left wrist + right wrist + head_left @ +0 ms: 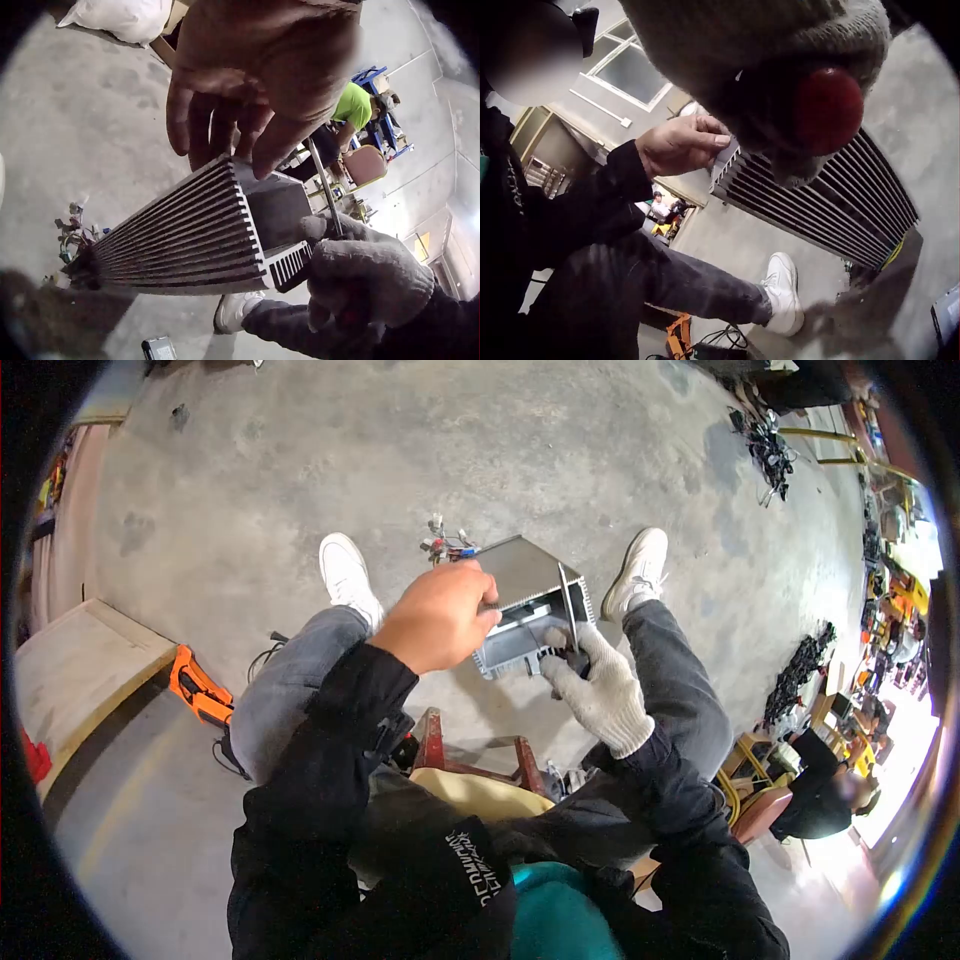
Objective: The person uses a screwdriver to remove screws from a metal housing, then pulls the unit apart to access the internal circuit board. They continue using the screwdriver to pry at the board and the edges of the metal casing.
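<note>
A grey metal housing (pixel 520 568) with ridged, finned sides (pixel 176 232) is held up between the knees, its open end towards the person. The bare left hand (pixel 445 615) grips the housing by the edge of that end, thumb on one face and fingers on the other. In the white-gloved right hand (pixel 600 690) is a screwdriver (pixel 325 180), its bare shaft slanting up past the opening and its red handle end (pixel 830 111) showing in the right wrist view. Gloved fingers lie close against the fins. Wires with connectors (pixel 440 545) hang from the housing's far end.
Below the hands stands a red-framed stool (pixel 430 740). An orange tool case (pixel 200 688) lies by a wooden bench (pixel 90 670) at left. Black cable heaps (pixel 800 675) lie on the concrete floor at right, near another seated person (pixel 815 790). A small silver box (pixel 159 349) is on the floor.
</note>
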Demonstrator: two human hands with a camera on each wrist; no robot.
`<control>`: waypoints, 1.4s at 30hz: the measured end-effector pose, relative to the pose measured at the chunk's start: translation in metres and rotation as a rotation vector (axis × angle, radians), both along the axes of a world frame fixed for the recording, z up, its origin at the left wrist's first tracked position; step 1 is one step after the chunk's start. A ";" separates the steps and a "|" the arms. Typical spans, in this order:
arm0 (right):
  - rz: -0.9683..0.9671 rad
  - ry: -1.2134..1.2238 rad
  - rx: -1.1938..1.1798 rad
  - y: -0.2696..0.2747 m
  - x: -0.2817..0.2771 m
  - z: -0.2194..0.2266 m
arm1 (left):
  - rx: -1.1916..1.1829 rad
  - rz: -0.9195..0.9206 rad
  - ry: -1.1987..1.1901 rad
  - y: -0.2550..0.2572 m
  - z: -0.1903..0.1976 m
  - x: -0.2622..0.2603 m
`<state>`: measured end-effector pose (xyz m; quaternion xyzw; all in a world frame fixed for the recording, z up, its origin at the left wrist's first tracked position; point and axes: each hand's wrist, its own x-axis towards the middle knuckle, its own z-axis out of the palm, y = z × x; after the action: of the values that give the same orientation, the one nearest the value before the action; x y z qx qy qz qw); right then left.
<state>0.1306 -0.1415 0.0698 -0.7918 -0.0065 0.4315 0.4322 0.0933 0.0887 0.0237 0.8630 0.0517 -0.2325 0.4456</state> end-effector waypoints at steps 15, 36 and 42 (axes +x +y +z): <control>-0.054 0.112 -0.083 -0.003 -0.004 -0.008 | -0.215 0.083 -0.193 -0.004 -0.016 -0.013; -0.050 0.091 -0.041 -0.007 -0.006 -0.011 | -0.169 -0.036 -0.211 0.001 -0.015 -0.014; -0.006 0.108 -0.083 -0.007 -0.004 -0.011 | 0.038 -0.156 -0.029 0.007 -0.008 -0.013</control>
<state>0.1268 -0.1484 0.0587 -0.7846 0.0371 0.4723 0.3999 0.0801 0.0954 0.0156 0.8760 -0.0176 -0.2529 0.4103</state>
